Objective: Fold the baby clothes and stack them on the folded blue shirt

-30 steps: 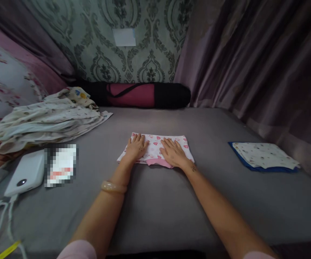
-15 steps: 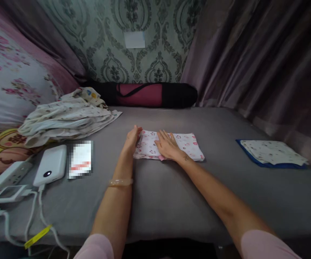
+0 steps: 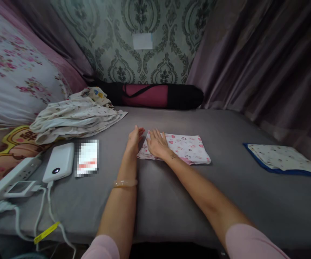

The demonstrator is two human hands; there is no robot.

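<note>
A small folded white garment with a pink print [image 3: 184,148] lies flat on the grey bed sheet [image 3: 171,201]. My right hand [image 3: 157,144] rests palm down on its left end, fingers stretched out. My left hand [image 3: 134,138] stands on its edge on the sheet just left of the garment, fingers straight and together, touching or nearly touching the garment's left edge. A pale bangle [image 3: 125,183] sits on my left wrist. Neither hand holds anything.
A heap of unfolded pale printed clothes [image 3: 77,117] lies at the left. A folded cloth with a blue edge [image 3: 281,158] lies at the right. A white power bank [image 3: 59,162], a blurred card [image 3: 87,158], a power strip [image 3: 12,176] and cables sit front left. A black-and-red roll bag [image 3: 155,95] lies against the wall.
My left hand slid off the garment to its left edge and turned on its side. My right hand moved left along the garment. The view shifted left.
</note>
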